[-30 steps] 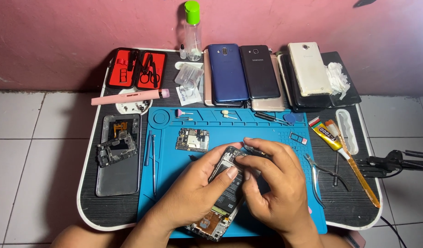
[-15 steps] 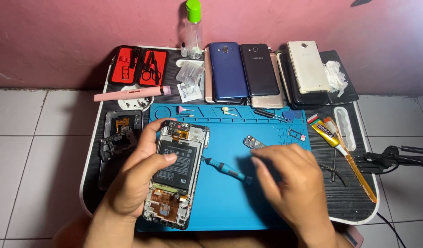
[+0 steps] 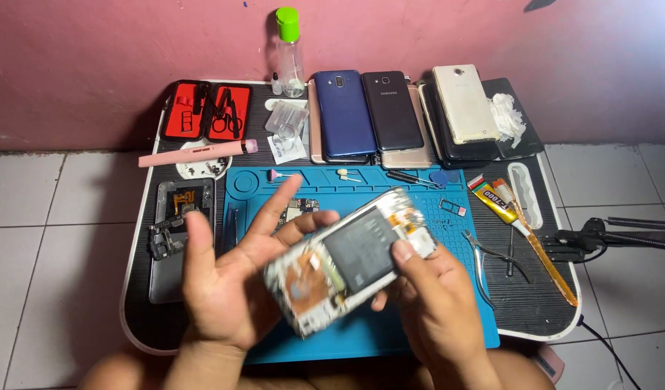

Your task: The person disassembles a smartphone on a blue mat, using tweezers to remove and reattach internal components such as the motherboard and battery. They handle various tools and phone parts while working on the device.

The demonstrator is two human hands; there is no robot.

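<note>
Head view showed the opened phone (image 3: 350,261) moved from the left hand (image 3: 228,289) to the right hand (image 3: 437,303), whose fingers clasped its end, tilted above the blue mat (image 3: 419,217); the left hand lay spread, palm up, under its lower end.

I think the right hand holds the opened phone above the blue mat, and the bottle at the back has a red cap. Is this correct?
Not quite: the bottle has a green cap, as the head view shows. The rest stands: the right hand holds the opened phone above the blue mat.
</note>
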